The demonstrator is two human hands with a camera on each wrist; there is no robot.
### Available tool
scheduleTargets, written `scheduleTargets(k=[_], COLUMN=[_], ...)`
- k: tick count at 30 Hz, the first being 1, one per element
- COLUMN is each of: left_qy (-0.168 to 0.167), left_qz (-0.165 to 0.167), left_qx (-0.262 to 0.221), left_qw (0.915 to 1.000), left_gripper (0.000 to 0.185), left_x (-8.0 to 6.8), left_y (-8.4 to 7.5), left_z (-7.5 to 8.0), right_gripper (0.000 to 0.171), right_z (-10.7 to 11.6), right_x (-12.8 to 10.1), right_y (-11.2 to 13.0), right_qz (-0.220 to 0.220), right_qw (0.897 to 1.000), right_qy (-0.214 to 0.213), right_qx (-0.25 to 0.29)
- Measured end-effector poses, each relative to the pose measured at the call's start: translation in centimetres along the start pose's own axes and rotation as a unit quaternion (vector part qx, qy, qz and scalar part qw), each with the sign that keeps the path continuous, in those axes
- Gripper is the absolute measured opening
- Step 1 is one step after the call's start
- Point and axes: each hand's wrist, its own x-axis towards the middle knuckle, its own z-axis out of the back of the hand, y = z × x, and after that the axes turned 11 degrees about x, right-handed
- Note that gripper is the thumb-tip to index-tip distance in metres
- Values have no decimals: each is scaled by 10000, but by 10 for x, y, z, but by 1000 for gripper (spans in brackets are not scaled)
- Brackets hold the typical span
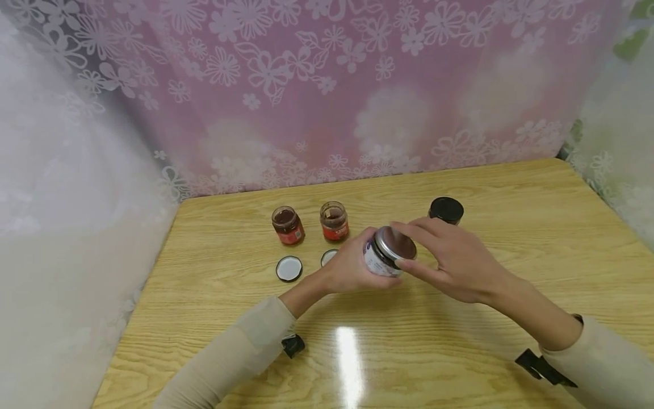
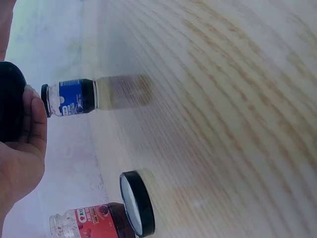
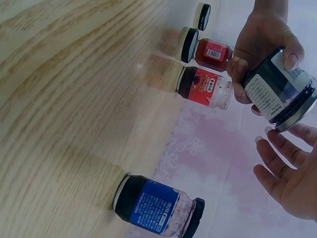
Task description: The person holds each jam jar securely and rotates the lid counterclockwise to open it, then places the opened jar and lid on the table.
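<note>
My left hand point(image 1: 352, 264) grips a glass jar point(image 1: 377, 262) with a pale label, holding it tilted above the table. A shiny metal lid point(image 1: 395, 243) sits on its top. At that lid is my right hand point(image 1: 460, 261), its thumb and fingertips spread around the rim. The right wrist view shows the jar's dark body point(image 3: 270, 91) in the left hand, while the right fingers point(image 3: 280, 153) extend loosely beside the lid. In the left wrist view, the jar's dark base point(image 2: 11, 101) lies against the left hand point(image 2: 25, 166).
Two lidless red-labelled jars, one at left point(image 1: 288, 226) and one beside it point(image 1: 334, 221), stand behind two lids point(image 1: 289, 268) lying on the wooden table point(image 1: 214, 341). A blue-labelled jar point(image 3: 154, 206) with a black lid point(image 1: 447, 210) stands behind my right hand.
</note>
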Motion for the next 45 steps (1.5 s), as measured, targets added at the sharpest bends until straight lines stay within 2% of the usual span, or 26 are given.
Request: scheduleTargets(k=[8,15,23,31,37,45], left_qy=[147,613,693,507,630,755], left_qz=[94,166,66,260,79,-177], left_qx=[-128,-298,-14,137,193,307], left_qw=[9998,9975,9976,9983,9978,9965], left_gripper=[69,86,76,73,70,71], left_x=[-1,-1,-1,-2,-3,-4], left_y=[-4,-3,-2,-3,-4,-5], left_z=[-2,-2,0,0,2,5], right_gripper=[51,52,46,43,44,51], right_z=[-6,-7,-9,-17,-18,-21], right_x=[5,6,6,13,12,11], right_y=[-2,-5,-4,5,5,2], right_qz=[318,608,332,-85,41,494], right_qw=[9987,9955,9974,9972,9974,9954], right_qy=[-213,-261,-184,-363,-463,-740], right_qx=[-334,-682,-610,-654,-543,-345])
